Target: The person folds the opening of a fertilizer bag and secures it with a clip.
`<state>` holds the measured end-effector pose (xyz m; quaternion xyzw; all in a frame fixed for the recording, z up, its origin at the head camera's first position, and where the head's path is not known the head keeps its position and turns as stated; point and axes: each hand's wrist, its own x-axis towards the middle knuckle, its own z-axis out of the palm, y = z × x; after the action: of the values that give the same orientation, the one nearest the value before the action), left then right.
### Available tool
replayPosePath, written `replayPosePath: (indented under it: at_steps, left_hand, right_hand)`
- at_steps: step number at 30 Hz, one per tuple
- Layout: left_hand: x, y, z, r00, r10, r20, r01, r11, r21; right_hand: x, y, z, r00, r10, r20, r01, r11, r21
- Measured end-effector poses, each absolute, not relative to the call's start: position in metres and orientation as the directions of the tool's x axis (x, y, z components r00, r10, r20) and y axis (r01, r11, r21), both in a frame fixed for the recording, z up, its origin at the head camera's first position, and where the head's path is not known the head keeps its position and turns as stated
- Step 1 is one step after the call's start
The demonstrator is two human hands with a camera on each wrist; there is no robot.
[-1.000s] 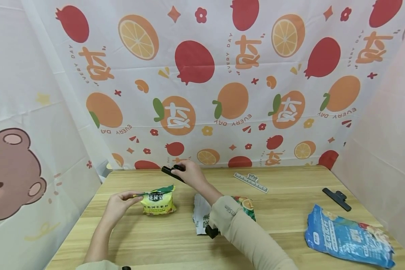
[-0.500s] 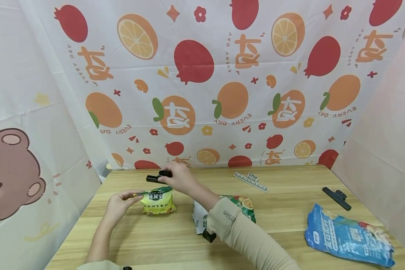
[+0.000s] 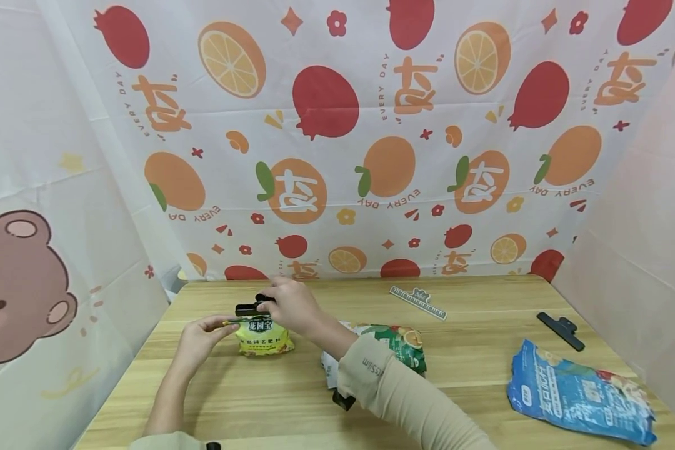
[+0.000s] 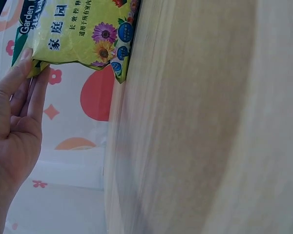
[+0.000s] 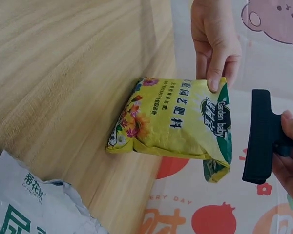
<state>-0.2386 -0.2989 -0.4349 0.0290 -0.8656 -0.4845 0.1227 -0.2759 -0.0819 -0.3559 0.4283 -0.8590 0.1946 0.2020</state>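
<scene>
Head view: your left hand point(image 3: 199, 340) pinches the top corner of the yellow bag point(image 3: 264, 345), which appears to stand upright on the table point(image 3: 259, 406), in front of you to the left. Your right hand point(image 3: 294, 306) grips a black clip point(image 3: 247, 309) just above the bag's top edge. To the right lie a green bag point(image 3: 399, 347), a blue bag point(image 3: 582, 394), a white clip point(image 3: 418, 303) and a second black clip point(image 3: 561, 331), none of them in your hands. Left wrist view: your thumb lies on the front of the corner, fingers behind; the right hand is not identifiable here. Right wrist view: a gap shows between clip and bag, so contact is not made; whether the clip's mouth is open cannot be told. In this inspector's judgement, the step in hand is bringing the clip to the bag's top, and the next move calls for lining its mouth up along that edge while your left hand holds the corner steady. Against the head frame half a second ago, the clip sits lower and further left, closer to the bag; your left hand and the bag show no evident shift.
</scene>
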Motion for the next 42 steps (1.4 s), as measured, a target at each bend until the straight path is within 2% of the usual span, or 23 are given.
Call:
replayPosePath:
  at_steps: [5,13,20,35,42]
  left_hand:
    - [-0.240,-0.300,-0.435,-0.967,-0.182,0.179,0.059,0.524,0.850]
    - [-0.242,-0.300,-0.436,-0.964,-0.187,0.189,0.072,0.499,0.863]
    - [-0.243,-0.300,-0.436,-0.963,-0.193,0.190,0.069,0.504,0.861]
    - [-0.242,-0.299,-0.435,-0.964,-0.193,0.183,0.062,0.506,0.860]
    - [-0.240,-0.299,-0.435,-0.970,-0.171,0.174,0.068,0.498,0.864]
  right_hand:
    - [-0.276,-0.087,-0.362,-0.471,-0.646,0.601,-0.843,0.531,-0.091]
    - [-0.275,-0.092,-0.368,-0.456,-0.685,0.568,-0.830,0.558,0.007]
    - [-0.276,-0.096,-0.371,-0.411,-0.707,0.575,-0.808,0.575,0.129]
    - [-0.277,-0.103,-0.379,-0.419,-0.707,0.570,-0.773,0.606,0.184]
    - [-0.278,-0.105,-0.386,-0.428,-0.683,0.591,-0.762,0.625,0.170]
